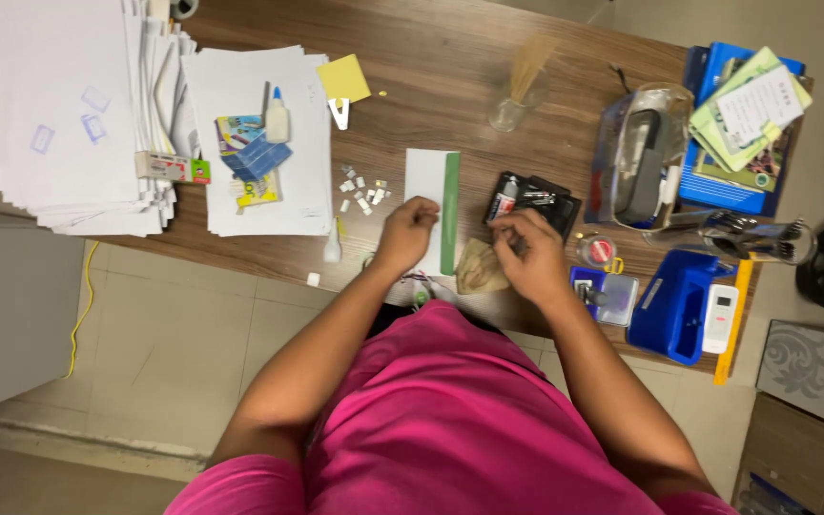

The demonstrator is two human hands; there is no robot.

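Left hand (408, 232) — fingers curled, pin white paper strip (428, 181) firm beside green ruler (450, 210). Right hand (526, 250) at 3 o'clock — pinched shut, contents unclear; keep it steady over worktop (450, 86).

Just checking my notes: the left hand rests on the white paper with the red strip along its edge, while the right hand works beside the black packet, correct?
Not quite: in the head view the strip along the white paper is green, not red. The left hand does rest on it, and the right hand works beside the black packet.
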